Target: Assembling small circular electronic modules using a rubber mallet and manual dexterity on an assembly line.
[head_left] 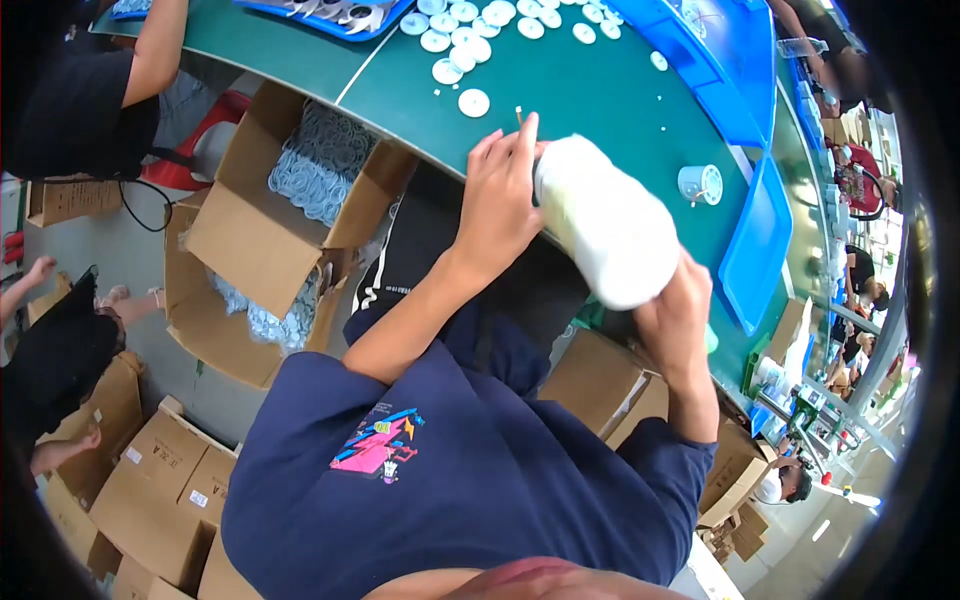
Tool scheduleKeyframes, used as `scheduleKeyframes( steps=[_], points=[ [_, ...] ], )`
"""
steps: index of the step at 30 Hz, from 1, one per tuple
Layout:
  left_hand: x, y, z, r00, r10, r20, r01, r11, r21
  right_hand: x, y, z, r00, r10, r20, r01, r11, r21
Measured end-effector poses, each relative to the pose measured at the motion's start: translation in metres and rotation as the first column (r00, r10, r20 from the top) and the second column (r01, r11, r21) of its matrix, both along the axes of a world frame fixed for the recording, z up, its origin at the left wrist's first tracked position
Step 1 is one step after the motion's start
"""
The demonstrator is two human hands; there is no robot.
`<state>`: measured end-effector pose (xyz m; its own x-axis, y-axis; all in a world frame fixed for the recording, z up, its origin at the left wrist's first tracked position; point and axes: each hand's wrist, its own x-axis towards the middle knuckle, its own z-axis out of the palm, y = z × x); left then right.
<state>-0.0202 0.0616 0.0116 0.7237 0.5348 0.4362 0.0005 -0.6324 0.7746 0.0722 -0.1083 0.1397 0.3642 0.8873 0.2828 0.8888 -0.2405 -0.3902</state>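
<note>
Table [600,95], broad and green, sweeps across the top of the view, its near edge partly blocked by the hands and what they carry. Below on the left, here's an open cardboard box [262,240], grey-blue rings [315,180] heaped inside. Across on the right, a blue tray [757,240] slants along the far side, well apart from both hands.

Now the centre: a white container [605,225], rounded and tilted, up over the table's near edge and caught between two hands! The left hand [500,200] has its grip around the darker upper-left end; the right hand [680,308] clasps the lower-right end, some fingers hidden behind that white bulk.

Between container and tray, a small white pot [700,185]. Past the left hand, white discs [474,102] scatter, one nearest the fingertips. Tiniest of all, white bits [663,128] dot the green.
</note>
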Motion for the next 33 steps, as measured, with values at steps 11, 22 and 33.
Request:
scheduleKeyframes(
  steps=[11, 22, 33],
  points=[
    [0.001, 0.004, -0.012, 1.0, 0.009, -0.005, -0.009, 1.0, -0.001, 0.04, 0.066, 0.024, 0.943, -0.318, -0.098, 0.262, 0.892, -0.369],
    [0.003, 0.004, -0.004, 0.999, 0.006, -0.05, -0.008, 0.999, -0.034, 0.056, 0.018, -0.038, 0.881, -0.471, 0.042, 0.472, 0.881, -0.021],
    [-0.015, -0.028, 0.015, 0.994, -0.104, 0.037, 0.105, 0.993, -0.051, -0.002, 0.0, -0.047, 0.948, -0.154, -0.279, 0.217, 0.953, 0.211]
  ],
)
